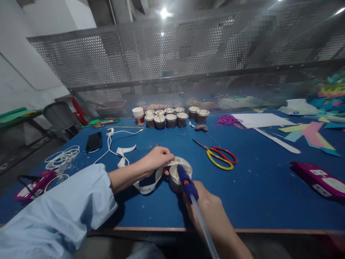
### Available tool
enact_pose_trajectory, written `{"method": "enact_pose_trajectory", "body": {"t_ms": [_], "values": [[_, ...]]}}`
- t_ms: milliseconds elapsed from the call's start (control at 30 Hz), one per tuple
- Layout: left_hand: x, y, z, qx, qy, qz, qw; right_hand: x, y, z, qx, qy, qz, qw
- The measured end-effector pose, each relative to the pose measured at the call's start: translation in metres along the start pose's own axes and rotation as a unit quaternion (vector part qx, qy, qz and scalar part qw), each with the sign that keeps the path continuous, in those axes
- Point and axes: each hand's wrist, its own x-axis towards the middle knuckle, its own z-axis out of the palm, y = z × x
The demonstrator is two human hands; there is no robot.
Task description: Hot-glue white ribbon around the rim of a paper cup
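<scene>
My left hand (pixel 157 161) pinches a white printed ribbon (pixel 147 188), which curls over the rim of a small cup (pixel 175 182) and trails down to the table on the left. Fingers of my right hand (pixel 206 205) wrap around a blue hot glue gun (pixel 185 181) with a long clear glue stick out of its back. The gun's front end is over the cup, and its tip is hard to make out. Right of the cup lie scissors (pixel 219 157) with red and yellow handles, blades pointing away to the left.
Several wrapped cups (pixel 170 121) stand at the back beside a stack of paper cups (pixel 138 115). A phone (pixel 94 141), white cables (pixel 62 157), purple yarn (pixel 229 120), coloured paper strips (pixel 312 133) and a magenta pouch (pixel 320 180) lie on the blue table (pixel 258 201). A perforated metal screen (pixel 172 57) rises behind.
</scene>
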Motion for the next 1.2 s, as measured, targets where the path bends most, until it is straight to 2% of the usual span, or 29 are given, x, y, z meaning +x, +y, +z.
{"method": "enact_pose_trajectory", "body": {"t_ms": [100,200,300,467,567,633,733,800,900,1033,1200], "values": [[0.0,-0.004,-0.001,-0.008,-0.002,0.018,1.0,0.0,-0.004,-0.009,0.059,-0.021,0.016,0.998],[-0.003,-0.007,-0.001,-0.015,-0.007,0.03,0.999,-0.002,-0.004,-0.021,0.114,0.009,0.083,0.99],[-0.008,-0.009,0.0,-0.006,-0.012,0.037,0.999,-0.007,0.001,-0.037,0.12,0.039,0.134,0.983],[-0.014,-0.007,0.001,0.038,-0.016,0.054,0.998,-0.005,0.013,-0.052,0.15,0.001,0.186,0.971],[-0.013,-0.004,0.0,0.08,-0.007,0.06,0.995,0.005,0.013,-0.046,0.136,0.03,0.233,0.963],[-0.009,-0.001,-0.001,0.136,0.004,0.08,0.987,0.012,0.011,-0.038,0.134,0.025,0.245,0.96],[-0.003,0.005,-0.001,0.227,0.017,0.126,0.966,0.018,0.006,-0.028,0.145,0.01,0.241,0.959],[0.001,0.01,0.001,0.274,0.019,0.147,0.95,0.02,0.002,-0.024,0.162,0.022,0.242,0.956],[0.001,0.018,0.006,0.329,0.014,0.162,0.93,0.021,-0.005,-0.019,0.228,0.042,0.26,0.937],[-0.003,0.021,0.01,0.364,0.01,0.167,0.916,0.023,-0.013,-0.014,0.32,0.061,0.283,0.902],[-0.015,0.016,0.005,0.346,0.013,0.149,0.926,0.025,-0.015,-0.01,0.345,0.063,0.291,0.89]]}}
